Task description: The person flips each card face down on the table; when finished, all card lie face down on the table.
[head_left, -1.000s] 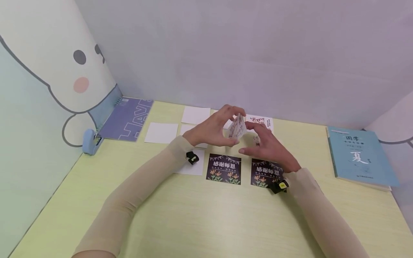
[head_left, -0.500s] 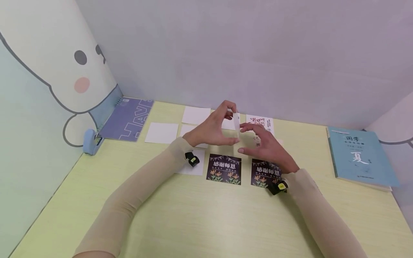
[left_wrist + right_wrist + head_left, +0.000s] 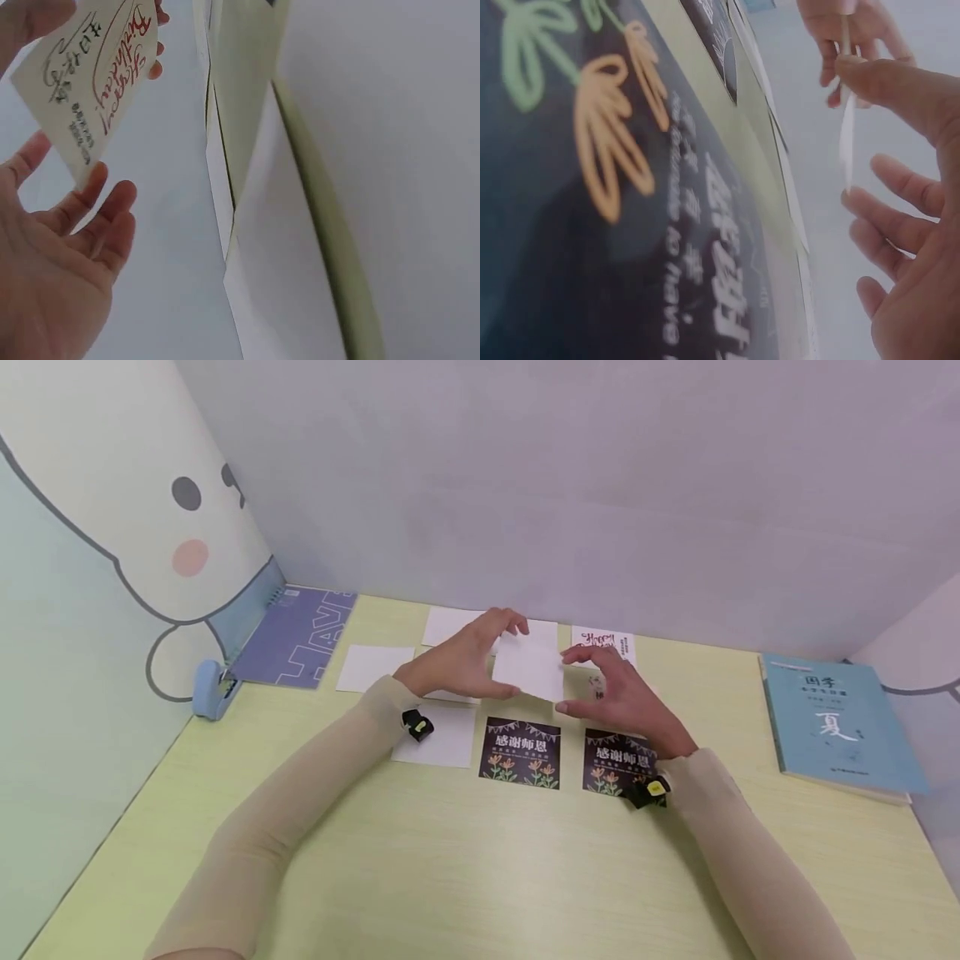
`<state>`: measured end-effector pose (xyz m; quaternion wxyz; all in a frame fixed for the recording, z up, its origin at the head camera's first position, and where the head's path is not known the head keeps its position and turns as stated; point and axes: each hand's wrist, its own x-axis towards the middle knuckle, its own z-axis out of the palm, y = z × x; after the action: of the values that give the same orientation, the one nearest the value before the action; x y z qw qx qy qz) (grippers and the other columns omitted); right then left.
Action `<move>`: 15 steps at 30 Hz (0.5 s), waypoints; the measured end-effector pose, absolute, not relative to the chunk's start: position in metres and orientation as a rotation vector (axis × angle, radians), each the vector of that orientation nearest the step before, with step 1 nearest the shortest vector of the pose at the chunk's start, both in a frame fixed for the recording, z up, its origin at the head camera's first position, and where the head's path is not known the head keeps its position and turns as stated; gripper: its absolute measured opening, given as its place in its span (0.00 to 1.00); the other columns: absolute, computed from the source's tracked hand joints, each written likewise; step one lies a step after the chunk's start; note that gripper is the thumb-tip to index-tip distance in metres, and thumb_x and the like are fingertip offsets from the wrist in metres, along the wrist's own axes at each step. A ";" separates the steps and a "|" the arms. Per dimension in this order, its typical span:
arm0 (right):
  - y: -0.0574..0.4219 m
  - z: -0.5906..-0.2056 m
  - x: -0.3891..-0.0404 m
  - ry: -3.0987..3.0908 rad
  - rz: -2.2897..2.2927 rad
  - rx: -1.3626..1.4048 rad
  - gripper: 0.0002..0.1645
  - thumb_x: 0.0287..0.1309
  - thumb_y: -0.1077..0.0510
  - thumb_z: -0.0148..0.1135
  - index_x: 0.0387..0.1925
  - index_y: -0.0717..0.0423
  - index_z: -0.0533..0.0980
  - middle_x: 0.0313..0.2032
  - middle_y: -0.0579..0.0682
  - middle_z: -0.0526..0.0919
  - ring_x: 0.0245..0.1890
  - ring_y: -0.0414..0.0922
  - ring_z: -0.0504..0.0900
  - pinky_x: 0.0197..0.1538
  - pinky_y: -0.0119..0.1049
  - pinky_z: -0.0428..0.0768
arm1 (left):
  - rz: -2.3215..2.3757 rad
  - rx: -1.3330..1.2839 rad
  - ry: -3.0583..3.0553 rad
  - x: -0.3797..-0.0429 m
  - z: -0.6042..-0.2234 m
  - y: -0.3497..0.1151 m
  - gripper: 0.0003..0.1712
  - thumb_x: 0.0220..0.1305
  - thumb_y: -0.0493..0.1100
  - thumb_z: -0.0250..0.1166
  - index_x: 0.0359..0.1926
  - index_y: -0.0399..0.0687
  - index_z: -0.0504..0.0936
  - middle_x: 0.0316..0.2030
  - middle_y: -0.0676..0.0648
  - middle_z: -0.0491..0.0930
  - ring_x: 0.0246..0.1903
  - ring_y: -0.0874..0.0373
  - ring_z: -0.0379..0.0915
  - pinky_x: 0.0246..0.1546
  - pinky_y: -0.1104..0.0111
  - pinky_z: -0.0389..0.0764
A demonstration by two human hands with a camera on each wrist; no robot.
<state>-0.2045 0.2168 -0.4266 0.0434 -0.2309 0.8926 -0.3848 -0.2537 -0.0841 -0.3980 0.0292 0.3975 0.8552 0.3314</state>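
A square greeting card (image 3: pixel 528 667) hangs above the table between my two hands, its blank white face turned up in the head view. From the left wrist view the underside of the card (image 3: pixel 90 82) shows red "Happy Birthday!" lettering and dark writing. My left hand (image 3: pixel 465 662) holds the card's left side, with thumb and forefinger at opposite edges. Along the right side, the thumb and forefinger of my right hand (image 3: pixel 626 697) grip it. In the right wrist view the card (image 3: pixel 847 142) appears nearly edge-on.
Blank white cards (image 3: pixel 375 668) lie left of and behind the hands. Two dark flower cards (image 3: pixel 521 753) lie in front; a red-lettered card (image 3: pixel 603 646) lies behind. A purple notebook (image 3: pixel 296 635) and blue stapler (image 3: pixel 213 689) stand left, a blue book (image 3: pixel 836 722) right.
The card has turned over, from its printed face through edge-on to its blank face. My left hand has shifted slightly left; the right hand has barely moved.
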 end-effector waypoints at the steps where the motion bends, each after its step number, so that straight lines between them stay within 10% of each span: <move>1: 0.216 -0.427 -0.205 2.724 -1.161 -0.696 0.40 0.53 0.48 0.84 0.65 0.45 0.74 0.73 0.52 0.74 0.73 0.57 0.68 0.73 0.66 0.66 | 0.947 1.200 2.659 -0.254 -0.400 -0.086 0.49 0.50 0.58 0.82 0.69 0.52 0.68 0.63 0.47 0.75 0.64 0.53 0.71 0.69 0.55 0.73; 15: 0.212 -0.428 -0.207 2.722 -1.008 -0.632 0.45 0.50 0.47 0.86 0.67 0.45 0.73 0.74 0.52 0.74 0.72 0.60 0.66 0.75 0.69 0.61 | 0.450 1.101 2.791 -0.249 -0.409 -0.087 0.55 0.51 0.73 0.78 0.76 0.67 0.66 0.65 0.51 0.80 0.63 0.51 0.73 0.66 0.49 0.74</move>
<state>-0.2066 0.2122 -0.4282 0.0851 -0.2121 0.9129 -0.3381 -0.2488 -0.0865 -0.4091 0.0539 0.3623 0.9187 0.1480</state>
